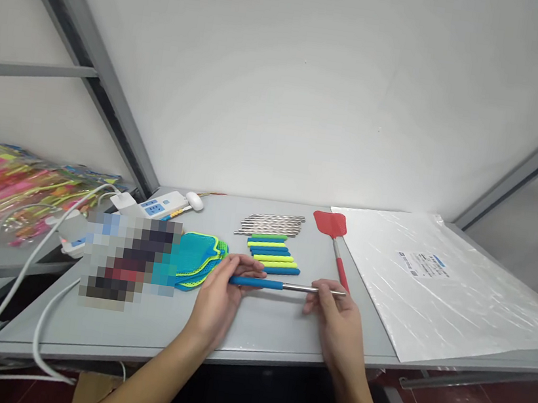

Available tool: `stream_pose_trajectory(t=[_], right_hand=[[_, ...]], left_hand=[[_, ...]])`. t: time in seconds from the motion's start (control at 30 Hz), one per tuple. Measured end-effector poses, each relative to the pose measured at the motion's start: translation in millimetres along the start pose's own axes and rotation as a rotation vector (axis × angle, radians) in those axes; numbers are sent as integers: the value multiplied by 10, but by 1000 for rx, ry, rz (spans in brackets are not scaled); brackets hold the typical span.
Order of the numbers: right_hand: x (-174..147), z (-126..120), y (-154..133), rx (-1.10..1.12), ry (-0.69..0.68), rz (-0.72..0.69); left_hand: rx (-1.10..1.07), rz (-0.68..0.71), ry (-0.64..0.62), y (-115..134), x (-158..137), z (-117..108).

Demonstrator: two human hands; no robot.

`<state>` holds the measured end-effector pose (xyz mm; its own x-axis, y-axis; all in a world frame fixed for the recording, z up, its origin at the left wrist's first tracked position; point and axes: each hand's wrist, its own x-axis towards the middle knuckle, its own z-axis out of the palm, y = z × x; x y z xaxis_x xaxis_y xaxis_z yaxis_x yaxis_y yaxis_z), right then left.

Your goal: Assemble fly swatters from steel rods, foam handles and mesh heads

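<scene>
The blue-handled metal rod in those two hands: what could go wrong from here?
The metal rod might slip: the right hand pinches it near one end. The colored grips lie just beyond the left hand and could roll if nudged. The red swatter lies close to the right hand and might get knocked.

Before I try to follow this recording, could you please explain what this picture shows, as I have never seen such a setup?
There is no machine here: a person works with two bare hands, and the single picture comes from a camera worn on the head, looking forward and down. The left hand holds a blue grip; the right hand holds the metal rod extending from it. On the grey table lie loose coloured grips, with more metal rods beyond them. Teal and yellow-green swatter heads lie to the left; a red swatter and a labelled white sheet lie to the right. One patch at left is pixelated, so I cannot tell what it hides.
</scene>
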<state>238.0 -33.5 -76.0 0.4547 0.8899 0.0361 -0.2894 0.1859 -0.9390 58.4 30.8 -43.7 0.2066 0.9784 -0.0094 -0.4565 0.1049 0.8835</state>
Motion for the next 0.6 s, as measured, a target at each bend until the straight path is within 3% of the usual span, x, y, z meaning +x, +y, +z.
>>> stream_pose_trajectory(t=[0.13, 0.37, 0.6], right_hand=[[-31, -30, 44, -58, -39, 25], [-37, 36, -21, -121, -18, 23], [-44, 159, -14, -91, -26, 30]], left_hand=[[-80, -92, 49, 3, 31, -47], [131, 122, 4, -20, -64, -9], [231, 161, -37, -101, -81, 17]])
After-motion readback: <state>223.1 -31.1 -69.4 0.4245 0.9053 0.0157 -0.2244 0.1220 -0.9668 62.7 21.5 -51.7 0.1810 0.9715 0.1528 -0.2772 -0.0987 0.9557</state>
